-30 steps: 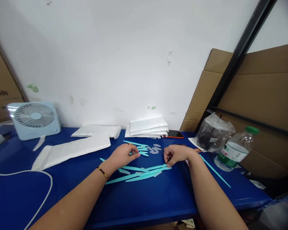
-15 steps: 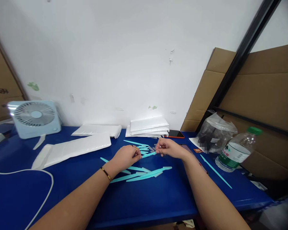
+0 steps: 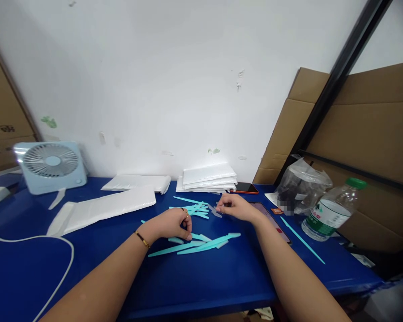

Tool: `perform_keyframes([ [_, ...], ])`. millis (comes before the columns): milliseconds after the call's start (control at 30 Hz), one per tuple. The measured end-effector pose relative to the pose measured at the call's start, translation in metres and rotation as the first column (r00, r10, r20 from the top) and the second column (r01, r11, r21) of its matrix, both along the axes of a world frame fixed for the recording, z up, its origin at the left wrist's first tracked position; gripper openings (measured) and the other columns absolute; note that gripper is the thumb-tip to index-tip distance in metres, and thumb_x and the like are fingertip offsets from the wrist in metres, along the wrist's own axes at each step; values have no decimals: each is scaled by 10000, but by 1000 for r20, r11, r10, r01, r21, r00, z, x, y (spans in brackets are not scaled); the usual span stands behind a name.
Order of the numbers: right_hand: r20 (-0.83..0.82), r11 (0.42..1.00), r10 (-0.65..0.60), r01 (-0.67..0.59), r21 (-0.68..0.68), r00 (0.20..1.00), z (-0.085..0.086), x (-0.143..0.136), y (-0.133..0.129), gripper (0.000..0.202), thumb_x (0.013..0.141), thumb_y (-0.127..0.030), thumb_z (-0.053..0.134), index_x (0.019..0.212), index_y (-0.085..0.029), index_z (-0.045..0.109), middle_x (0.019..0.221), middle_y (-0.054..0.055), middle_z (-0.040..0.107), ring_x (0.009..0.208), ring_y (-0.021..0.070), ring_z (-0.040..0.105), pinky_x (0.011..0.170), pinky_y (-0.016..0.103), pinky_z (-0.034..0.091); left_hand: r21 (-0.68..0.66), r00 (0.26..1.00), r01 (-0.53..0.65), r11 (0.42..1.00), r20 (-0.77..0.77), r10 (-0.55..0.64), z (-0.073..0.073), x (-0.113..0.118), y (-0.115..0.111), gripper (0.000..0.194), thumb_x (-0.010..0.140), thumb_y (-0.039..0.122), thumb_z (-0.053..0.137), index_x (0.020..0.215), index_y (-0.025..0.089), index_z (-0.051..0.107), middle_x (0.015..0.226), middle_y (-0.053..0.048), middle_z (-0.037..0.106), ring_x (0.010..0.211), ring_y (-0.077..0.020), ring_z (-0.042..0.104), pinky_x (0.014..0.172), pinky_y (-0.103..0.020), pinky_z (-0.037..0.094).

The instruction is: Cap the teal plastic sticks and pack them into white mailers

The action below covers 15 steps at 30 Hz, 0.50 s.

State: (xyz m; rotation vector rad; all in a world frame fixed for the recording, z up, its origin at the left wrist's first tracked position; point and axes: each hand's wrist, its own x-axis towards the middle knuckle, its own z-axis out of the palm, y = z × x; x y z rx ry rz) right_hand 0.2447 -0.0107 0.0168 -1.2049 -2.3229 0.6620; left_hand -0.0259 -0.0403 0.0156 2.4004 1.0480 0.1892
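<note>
Several thin turquoise sticks with pale covers [image 3: 204, 247] lie in a loose group near the front of the blue table. My left hand [image 3: 177, 226] is over that group's left end, its fingers closed round something I cannot make out. Behind it is a pile of bare turquoise sticks [image 3: 198, 209]. Small clear covers [image 3: 215, 211] lie at the pile's right side. My right hand [image 3: 229, 206] is just beside these covers, thumb and fingers pinched together; what is between the fingertips is too small to tell.
A light blue fan [image 3: 53, 165] stands at the left. White padded packets [image 3: 110, 205] lie beside it, with a stack [image 3: 208, 176] by the wall. To the right are a phone [image 3: 268, 217], a single turquoise stick [image 3: 302, 239], a plastic bag [image 3: 300, 183] and a bottle [image 3: 332, 212].
The turquoise stick that was held between both hands is no longer there. My left hand has moved left and nearer to the front group; my right hand has shifted slightly.
</note>
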Motion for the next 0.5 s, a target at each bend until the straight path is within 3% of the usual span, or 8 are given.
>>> perform_keyframes([
  [133,92,979,181,-170,-115,979,-3,-20,-11,387,709,-532,611,829,-170,674,729,5,573,641,116,495,552,208,361,151,990,-140,979,30,137,-8,13,2,306,736,496,543,736,213,657,776,-13,598,686,-145,539,567,-238,355],
  [233,133,969,228,-212,-124,965,-8,-26,-10,393,738,-530,579,774,-148,662,616,-17,539,570,98,451,519,202,329,233,983,-182,955,35,179,-9,19,5,302,759,485,525,724,214,655,742,-11,607,673,-148,544,570,-245,352],
  [367,139,992,107,-97,-80,984,-9,-17,1,374,761,-498,562,773,-142,675,656,5,586,597,110,478,546,214,350,321,961,-267,909,20,275,-7,16,11,255,754,435,543,724,208,655,820,-27,629,770,-175,569,653,-260,376],
  [500,114,996,-84,85,-10,990,1,7,3,445,624,-513,684,901,-165,667,844,40,612,717,152,525,602,234,394,322,921,-381,866,48,388,-9,8,16,375,704,500,577,954,222,615,898,-28,619,804,-197,579,645,-263,384],
])
